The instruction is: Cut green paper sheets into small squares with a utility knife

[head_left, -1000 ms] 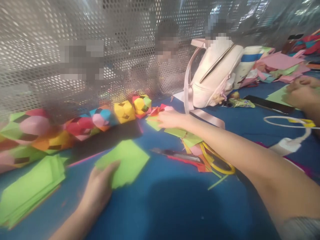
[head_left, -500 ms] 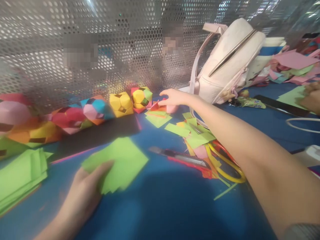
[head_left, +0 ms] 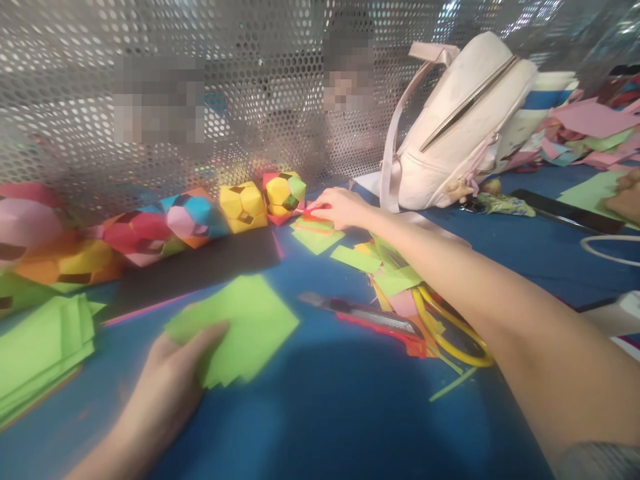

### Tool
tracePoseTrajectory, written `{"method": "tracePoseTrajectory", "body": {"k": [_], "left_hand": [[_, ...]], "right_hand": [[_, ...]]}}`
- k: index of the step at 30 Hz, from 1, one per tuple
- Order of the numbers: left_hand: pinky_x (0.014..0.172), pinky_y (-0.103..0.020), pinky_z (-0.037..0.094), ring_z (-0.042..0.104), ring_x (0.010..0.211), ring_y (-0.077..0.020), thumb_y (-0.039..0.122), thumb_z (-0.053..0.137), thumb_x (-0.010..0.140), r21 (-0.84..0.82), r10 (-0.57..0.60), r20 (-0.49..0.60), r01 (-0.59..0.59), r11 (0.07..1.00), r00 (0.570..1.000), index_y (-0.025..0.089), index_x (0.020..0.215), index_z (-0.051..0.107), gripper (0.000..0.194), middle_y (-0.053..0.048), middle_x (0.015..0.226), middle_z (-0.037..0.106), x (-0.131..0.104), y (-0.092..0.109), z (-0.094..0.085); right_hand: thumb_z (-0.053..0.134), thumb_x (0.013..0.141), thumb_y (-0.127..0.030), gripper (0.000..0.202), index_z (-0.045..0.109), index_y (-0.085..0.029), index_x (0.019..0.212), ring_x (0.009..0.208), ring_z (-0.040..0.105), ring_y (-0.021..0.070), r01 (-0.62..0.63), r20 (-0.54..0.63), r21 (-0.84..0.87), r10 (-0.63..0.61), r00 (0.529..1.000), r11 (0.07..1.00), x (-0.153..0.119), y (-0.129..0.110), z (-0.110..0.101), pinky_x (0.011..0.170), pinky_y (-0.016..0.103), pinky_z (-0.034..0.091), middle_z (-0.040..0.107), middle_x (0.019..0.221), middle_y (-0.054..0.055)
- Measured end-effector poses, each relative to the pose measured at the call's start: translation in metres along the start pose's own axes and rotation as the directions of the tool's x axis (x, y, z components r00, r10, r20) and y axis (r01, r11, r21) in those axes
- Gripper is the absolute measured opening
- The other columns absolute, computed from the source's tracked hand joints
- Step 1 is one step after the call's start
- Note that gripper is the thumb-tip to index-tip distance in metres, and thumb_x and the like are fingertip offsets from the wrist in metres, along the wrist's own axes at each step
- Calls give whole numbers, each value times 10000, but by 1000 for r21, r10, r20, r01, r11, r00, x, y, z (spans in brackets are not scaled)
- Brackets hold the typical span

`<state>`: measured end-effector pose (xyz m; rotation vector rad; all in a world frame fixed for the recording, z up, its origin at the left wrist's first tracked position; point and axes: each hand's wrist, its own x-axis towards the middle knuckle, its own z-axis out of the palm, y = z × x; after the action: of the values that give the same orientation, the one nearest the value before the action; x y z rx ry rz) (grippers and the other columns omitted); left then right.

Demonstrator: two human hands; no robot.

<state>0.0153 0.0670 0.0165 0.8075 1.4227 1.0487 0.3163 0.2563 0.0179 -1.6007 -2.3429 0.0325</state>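
My left hand grips a small stack of green paper sheets, thumb on top, just over the blue table. Further back, my right hand reaches out with its fingers pinched at some red folded paper. That red paper lies on a little pile of green paper squares beside a multicoloured paper ball. A box cutter lies between the hands, its lower side on something red. Under my right forearm are green paper scraps and yellow-handled scissors, partly hidden.
Several folded paper balls line the perforated metal screen. More green sheets are stacked at left. A pale backpack stands behind my arm. At right are a dark phone and another person's hand.
My right hand has come down onto the red paper, and its spread fingers have closed together. My left hand keeps the green sheets in nearly the same place.
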Motion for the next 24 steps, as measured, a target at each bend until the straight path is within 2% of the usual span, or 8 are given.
{"method": "tracePoseTrajectory", "body": {"k": [4,8,12,15,19,24], "left_hand": [[523,-333,558,714,712,-313,346,851,556,2,-9,0,9,1000,1000,110,1097,670,617,-110,843,745,0,-1,-1],[523,-333,558,709,690,-296,352,842,573,9,7,14,-7,1000,1000,125,1074,678,574,-90,826,741,0,-2,-2],[530,-337,567,694,620,-272,353,853,545,35,15,20,-16,999,1000,133,1021,698,546,-50,709,722,-2,0,0],[522,-342,563,698,624,-280,352,849,545,15,2,20,-3,1000,1000,136,1040,694,563,-56,727,730,-2,0,2],[521,-326,555,712,683,-295,361,839,559,33,0,14,-1,999,1000,123,1071,686,585,-94,826,748,-2,-1,1],[540,-338,566,713,672,-292,360,841,554,33,-3,17,2,999,1000,130,1089,678,604,-87,806,751,-3,-1,1]], "right_hand": [[561,882,-401,310,734,-226,1070,960,604,210,-23,-56,71,27,998,997,1,3,0,770,298,421,694,1051,76],[611,849,-356,260,757,-162,941,841,620,185,-93,-100,180,113,989,979,-1,-1,-6,729,288,427,715,947,81],[641,815,-321,237,759,-147,924,785,627,176,-170,-109,250,202,973,953,-5,-9,-10,692,283,442,729,899,79],[666,780,-279,210,760,-146,913,781,637,179,-254,-120,299,300,946,920,-7,-16,-11,689,278,454,733,878,69],[698,731,-210,167,753,-132,868,771,640,168,-310,-120,441,398,910,842,-6,-20,-13,680,264,464,730,854,56],[696,729,-184,122,729,-121,828,667,611,131,-277,-118,683,476,872,676,-6,-22,-24,579,238,451,701,765,27]]}}
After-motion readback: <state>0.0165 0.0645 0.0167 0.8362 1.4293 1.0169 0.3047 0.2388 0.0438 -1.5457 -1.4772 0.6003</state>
